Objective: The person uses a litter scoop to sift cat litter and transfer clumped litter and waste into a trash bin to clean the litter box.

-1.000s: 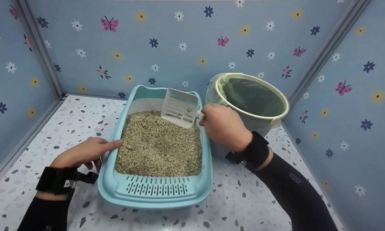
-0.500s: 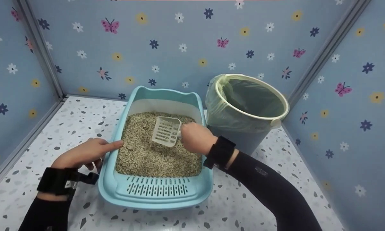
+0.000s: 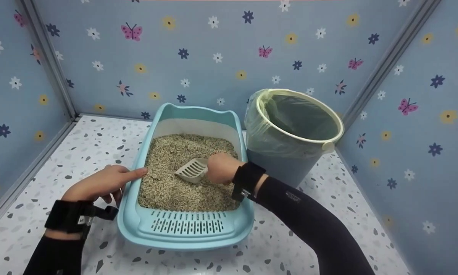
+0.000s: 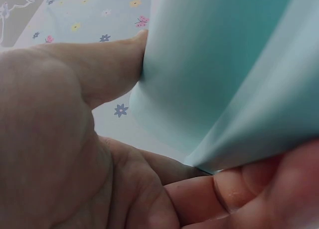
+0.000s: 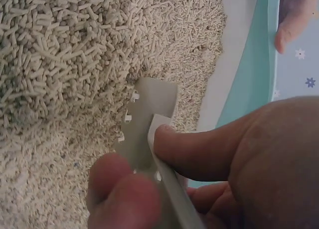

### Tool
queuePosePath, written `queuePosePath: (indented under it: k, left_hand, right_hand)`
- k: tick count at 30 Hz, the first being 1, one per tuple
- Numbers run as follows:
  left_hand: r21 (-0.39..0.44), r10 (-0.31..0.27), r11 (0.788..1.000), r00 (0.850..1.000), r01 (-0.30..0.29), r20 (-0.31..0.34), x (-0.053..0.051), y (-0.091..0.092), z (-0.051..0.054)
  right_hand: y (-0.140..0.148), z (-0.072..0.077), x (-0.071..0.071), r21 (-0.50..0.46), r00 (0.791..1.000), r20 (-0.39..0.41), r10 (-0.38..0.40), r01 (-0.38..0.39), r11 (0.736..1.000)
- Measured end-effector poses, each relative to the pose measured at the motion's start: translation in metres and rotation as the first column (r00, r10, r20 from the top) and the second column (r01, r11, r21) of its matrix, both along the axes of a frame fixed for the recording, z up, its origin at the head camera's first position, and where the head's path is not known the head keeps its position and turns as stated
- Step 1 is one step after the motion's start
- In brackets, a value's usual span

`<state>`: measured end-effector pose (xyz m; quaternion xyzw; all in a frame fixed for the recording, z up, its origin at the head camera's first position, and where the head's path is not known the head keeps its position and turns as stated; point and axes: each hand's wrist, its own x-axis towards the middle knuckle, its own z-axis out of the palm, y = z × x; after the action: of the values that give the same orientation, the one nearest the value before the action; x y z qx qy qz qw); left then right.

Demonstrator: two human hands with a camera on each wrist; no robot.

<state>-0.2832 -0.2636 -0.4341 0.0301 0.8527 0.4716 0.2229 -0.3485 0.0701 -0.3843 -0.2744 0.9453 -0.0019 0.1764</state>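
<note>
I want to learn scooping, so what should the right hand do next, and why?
Maybe push the scoop gently forward into the litter. The right hand grips its handle, its slotted blade is down at the litter, and I see no clump on it. The left hand holds the tray, which should help.

Scoop handle [image 5: 178,191] hidden by right grip [image 3: 223,169] (head view), bin [image 3: 278,162] partly behind right sleeve [image 3: 313,225], left sleeve [image 3: 55,254] cropped.

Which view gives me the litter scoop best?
Head view: the litter scoop shows its slotted face clearly. The right wrist view is closer, but steeply angled and partly covered; the left wrist shows none.
</note>
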Motion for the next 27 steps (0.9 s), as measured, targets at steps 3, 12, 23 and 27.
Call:
queuePosePath:
  k: [3,12,23,27]
  left_hand:
    - [0.002,-0.003,1.000,1.000,0.003,-0.003,0.000,0.000,-0.001]
    - [-0.003,-0.004,1.000,1.000,0.004,-0.004,0.001,-0.001,0.000]
    - [-0.015,-0.014,1.000,1.000,0.014,-0.015,-0.001,-0.001,-0.002]
    - [-0.011,-0.014,1.000,1.000,0.014,-0.010,-0.001,-0.002,-0.002]
  right_hand:
    - [-0.002,-0.003,-0.001,-0.014,0.996,0.066,-0.059,0.060,0.998]
    - [-0.003,-0.010,0.001,0.014,0.998,0.065,-0.025,0.024,1.000]
    - [0.027,0.017,0.017,-0.226,0.999,-0.050,-0.023,0.011,0.974]
    - [0.054,0.030,0.025,-0.413,0.985,-0.150,-0.080,0.011,0.911]
